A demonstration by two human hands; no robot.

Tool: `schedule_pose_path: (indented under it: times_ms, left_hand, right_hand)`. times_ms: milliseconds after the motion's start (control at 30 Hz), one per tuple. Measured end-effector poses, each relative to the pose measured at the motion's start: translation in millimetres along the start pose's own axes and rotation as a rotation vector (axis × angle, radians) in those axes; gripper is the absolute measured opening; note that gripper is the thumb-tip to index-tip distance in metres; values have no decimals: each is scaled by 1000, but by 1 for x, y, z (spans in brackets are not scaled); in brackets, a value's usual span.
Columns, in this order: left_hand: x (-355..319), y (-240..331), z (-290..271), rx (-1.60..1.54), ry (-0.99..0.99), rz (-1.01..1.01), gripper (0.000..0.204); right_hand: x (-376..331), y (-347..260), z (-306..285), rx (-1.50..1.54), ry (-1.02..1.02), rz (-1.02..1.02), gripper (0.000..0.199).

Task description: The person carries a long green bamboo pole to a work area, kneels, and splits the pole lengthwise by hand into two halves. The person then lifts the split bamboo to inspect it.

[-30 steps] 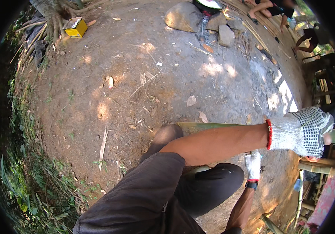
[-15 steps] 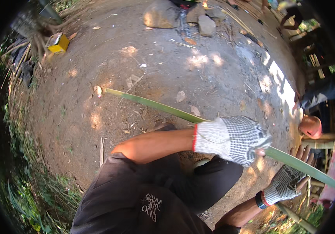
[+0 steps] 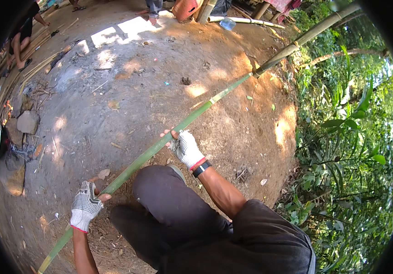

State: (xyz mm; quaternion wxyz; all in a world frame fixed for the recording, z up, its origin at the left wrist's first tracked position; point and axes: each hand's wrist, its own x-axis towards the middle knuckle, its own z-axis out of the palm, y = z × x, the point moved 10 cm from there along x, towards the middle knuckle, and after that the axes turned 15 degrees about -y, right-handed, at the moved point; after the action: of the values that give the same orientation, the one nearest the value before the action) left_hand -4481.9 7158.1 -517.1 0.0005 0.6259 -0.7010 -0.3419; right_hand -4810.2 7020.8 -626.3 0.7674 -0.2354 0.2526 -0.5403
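A long green bamboo strip [image 3: 144,157] slants across in front of me, from low on the left to the far right. My left hand [image 3: 85,208], in a white dotted glove with bare fingertips, closes on its nearer part, thumb laid over the edge. Further along, my right hand [image 3: 186,148], in a matching glove with a dark wristband above the cuff, grips the strip near its middle. Some of its fingers are hidden behind the strip. The strip's far end meets, or overlaps in view, the foot of a thick bamboo pole [image 3: 292,48].
Leafy plants [image 3: 342,173] line the right side. Stones [image 3: 27,122] stand round a small fire at the left. Other people's legs [image 3: 18,50] show at the upper left. A clear plastic container [image 3: 227,23] lies beside a pale pole at the back. Bare soil [image 3: 233,150] surrounds my knees.
My view has swung right. The right hand, earlier spread with fingers apart beside the strip, is now closed on it. My left hand still holds the strip, which now slants up to the right.
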Motion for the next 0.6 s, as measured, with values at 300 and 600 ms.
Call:
schedule_pose_path:
  times_ms: [300,600]
  left_hand:
    - [-114,-210,78,404,-152,-487,43]
    - [-130,-274,106,314,-40,-695,35]
  right_hand:
    - [41,16,-111,-50,217,72,8]
    - [90,-56,-225,-198,384,-2,13]
